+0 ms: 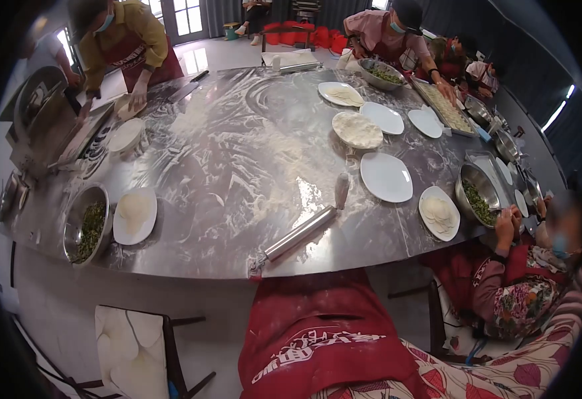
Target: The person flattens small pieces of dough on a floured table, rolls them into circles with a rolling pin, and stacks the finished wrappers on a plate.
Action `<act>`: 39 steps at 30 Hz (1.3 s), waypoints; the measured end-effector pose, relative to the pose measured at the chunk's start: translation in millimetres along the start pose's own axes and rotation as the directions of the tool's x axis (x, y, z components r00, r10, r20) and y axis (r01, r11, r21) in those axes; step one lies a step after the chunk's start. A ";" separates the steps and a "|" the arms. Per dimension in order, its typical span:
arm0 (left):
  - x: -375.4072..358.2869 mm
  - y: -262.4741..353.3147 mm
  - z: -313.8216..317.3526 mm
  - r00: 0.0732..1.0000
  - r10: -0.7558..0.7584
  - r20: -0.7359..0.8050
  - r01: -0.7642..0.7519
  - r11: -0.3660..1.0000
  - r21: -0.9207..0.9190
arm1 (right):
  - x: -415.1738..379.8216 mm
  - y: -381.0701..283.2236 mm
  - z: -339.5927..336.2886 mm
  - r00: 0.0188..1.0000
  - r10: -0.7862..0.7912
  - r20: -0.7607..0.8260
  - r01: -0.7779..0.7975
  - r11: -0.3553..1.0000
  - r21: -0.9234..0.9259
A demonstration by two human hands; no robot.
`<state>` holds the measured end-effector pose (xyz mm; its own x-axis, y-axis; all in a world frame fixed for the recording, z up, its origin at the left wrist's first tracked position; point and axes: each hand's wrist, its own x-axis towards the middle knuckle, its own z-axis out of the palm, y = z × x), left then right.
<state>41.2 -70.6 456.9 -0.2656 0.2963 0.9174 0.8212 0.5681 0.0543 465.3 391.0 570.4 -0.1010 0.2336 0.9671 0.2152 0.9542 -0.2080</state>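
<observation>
Neither my left hand nor my right hand shows. My red apron (317,332) with white lettering is against the near edge of the metal table (191,219). Closest to it on the table lies a shiny steel rolling pin (301,233), set at a slant. A pale, floured handle-like piece (341,191) stands out at its far end. To the right are an empty white plate (386,177) and a plate with a stack of round dough wrappers (438,212). Loose flour (258,146) is spread over the tabletop.
A seated person (524,279) at the right works beside a steel bowl of chopped greens (478,194). Two people (131,46) (397,40) work across the table. Another greens bowl (88,226) is at left, near a chair (131,349). A flour plate (357,130) sits farther back.
</observation>
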 end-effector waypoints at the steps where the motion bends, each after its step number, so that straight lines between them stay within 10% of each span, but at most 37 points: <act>1: 13.3 5.8 9.2 1.000 0.001 -0.001 -0.001 1.000 0.002 | 7.1 3.2 10.3 1.000 0.001 -0.002 -0.001 1.000 0.002; 4: 54.1 16.5 41.8 0.987 -0.145 0.065 0.155 0.971 -0.184 | 21.5 23.1 43.8 0.997 0.068 -0.031 -0.068 0.998 -0.012; 6: 87.4 -24.0 68.6 0.963 0.126 0.239 -0.081 0.978 -0.193 | 24.3 58.6 65.5 0.999 -0.017 0.033 0.021 0.993 -0.116; 9: 61.5 26.9 122.5 0.908 -0.194 0.370 0.221 0.975 -0.032 | -15.3 86.0 116.9 0.897 -0.395 0.199 0.441 0.767 -0.467; 11: 42.5 17.7 179.0 0.872 0.260 0.414 -0.202 0.963 -0.181 | -56.4 130.5 158.6 0.864 -0.436 0.252 0.495 0.642 -0.586; 13: 20.2 2.5 251.8 0.644 0.661 0.386 -0.570 0.751 -0.334 | -128.5 93.5 192.2 0.700 -0.521 0.487 0.710 0.580 -0.400; 14: 4.2 -15.1 298.9 0.802 0.354 0.481 -0.268 0.933 -0.240 | -140.7 131.9 212.4 0.591 -0.612 0.526 0.803 0.511 -0.307; 18: -112.3 12.2 358.7 0.700 0.398 0.593 -0.324 0.917 -0.233 | -243.4 152.2 257.7 0.467 -0.236 0.852 0.634 0.761 -0.137; 21: -170.4 19.8 365.5 0.397 0.262 0.880 -0.129 0.965 -0.229 | -310.0 140.6 256.2 0.149 0.097 0.984 0.459 0.875 -0.155; 28: -249.1 -24.5 371.0 0.184 0.073 0.980 -0.150 0.988 -0.046 | -416.8 95.9 212.0 -0.257 -0.082 0.963 0.223 0.965 0.141; 33: -316.4 -22.8 368.3 0.173 0.137 0.975 0.026 0.989 -0.144 | -484.7 113.7 185.0 -0.082 -0.242 0.967 0.135 0.958 0.251; 39: -362.0 -4.6 335.6 0.580 0.200 0.790 0.021 0.965 -0.260 | -518.4 129.7 166.6 0.244 -0.417 0.875 0.261 0.898 0.355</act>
<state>-35.9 77.1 -7.7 -0.3886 0.8919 0.2314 0.9185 0.3550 0.1743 383.8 424.8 17.7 -0.9648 -0.1772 0.1945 -0.1779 0.9840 0.0139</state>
